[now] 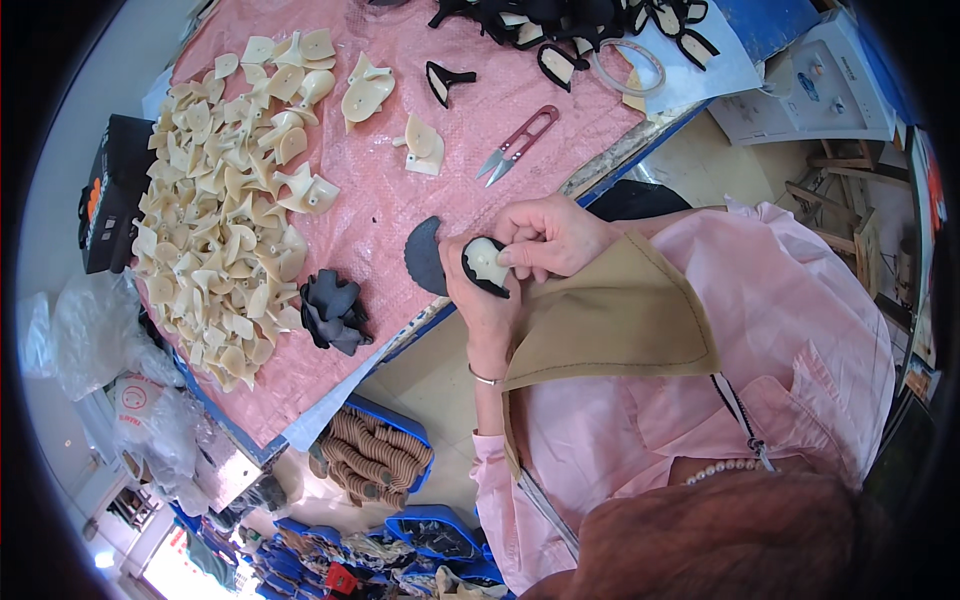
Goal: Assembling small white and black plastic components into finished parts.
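Observation:
My left hand (482, 300) holds a cream plastic shoe heel (486, 262) with black covering material wrapped round its edge. Thumb and fingertips of my right hand (555, 238) pinch at the right side of the same heel. A dark grey scalloped piece of material (424, 258) sits just left of my left fingers; whether they grip it cannot be made out. Beyond my hands, thread snips (518, 146) with maroon handles lie on the pink sheet (400, 215). A stack of dark cut pieces (335, 312) rests to the left.
A large heap of bare cream heels (215, 220) covers the table's left. Black-covered heels (560, 65) and a roll of clear tape (628, 68) are at the back. A tan apron (620, 320) drapes under my hands. Below the table edge stands a blue crate (425, 455).

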`<state>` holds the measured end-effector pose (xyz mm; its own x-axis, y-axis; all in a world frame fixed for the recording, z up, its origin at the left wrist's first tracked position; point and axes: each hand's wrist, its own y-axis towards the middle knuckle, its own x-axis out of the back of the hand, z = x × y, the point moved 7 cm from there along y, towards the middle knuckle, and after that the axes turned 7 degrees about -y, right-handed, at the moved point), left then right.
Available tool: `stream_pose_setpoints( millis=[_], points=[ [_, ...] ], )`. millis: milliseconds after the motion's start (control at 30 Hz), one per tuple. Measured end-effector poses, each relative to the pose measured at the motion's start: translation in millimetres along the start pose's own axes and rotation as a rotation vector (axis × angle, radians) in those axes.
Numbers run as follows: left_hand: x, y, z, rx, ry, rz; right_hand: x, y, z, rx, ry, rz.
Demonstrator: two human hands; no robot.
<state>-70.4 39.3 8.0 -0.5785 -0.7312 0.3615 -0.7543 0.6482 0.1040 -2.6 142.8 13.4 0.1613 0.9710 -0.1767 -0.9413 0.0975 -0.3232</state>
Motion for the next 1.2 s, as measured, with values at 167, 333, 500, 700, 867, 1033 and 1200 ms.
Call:
stream_pose_setpoints(
  millis=[167, 333, 500, 700, 867, 1033, 1200],
  points=[
    [3.5, 2.0, -9.6, 0.027, -0.111, -0.027, 24.2, 5.8, 1.2, 0.081, 0.005, 0.012],
    [-22.6, 2.6, -37.1, -0.007, -0.007, 0.308, 10.8, 28.9, 3.5, 0.107, 0.002, 0.175],
    [-34.4, -15.1, -33.9, 0.119, -0.348, 0.203, -38.2, 15.7, -1.9, -0.015, 0.176, 0.755],
    [-32.7, -25.4, -19.9, 0.182, -0.362, 0.207, -51.7, 15.4, 3.0, -0.002, 0.122, 0.989],
    [-31.3, -27.9, -14.3, 0.224, -0.369, 0.215, -58.1, 15.1, 18.4, 0.147, -0.251, 1.042],
    [-35.9, -26.6, -7.6, 0.256, -0.367, 0.229, -37.4, 20.4, 2.8, -0.073, 0.179, 0.716],
    [-27.7, -32.3, 5.1, 0.408, -0.312, 0.220, -33.0, 19.4, 23.5, 0.040, -0.121, 0.547]
  ],
)
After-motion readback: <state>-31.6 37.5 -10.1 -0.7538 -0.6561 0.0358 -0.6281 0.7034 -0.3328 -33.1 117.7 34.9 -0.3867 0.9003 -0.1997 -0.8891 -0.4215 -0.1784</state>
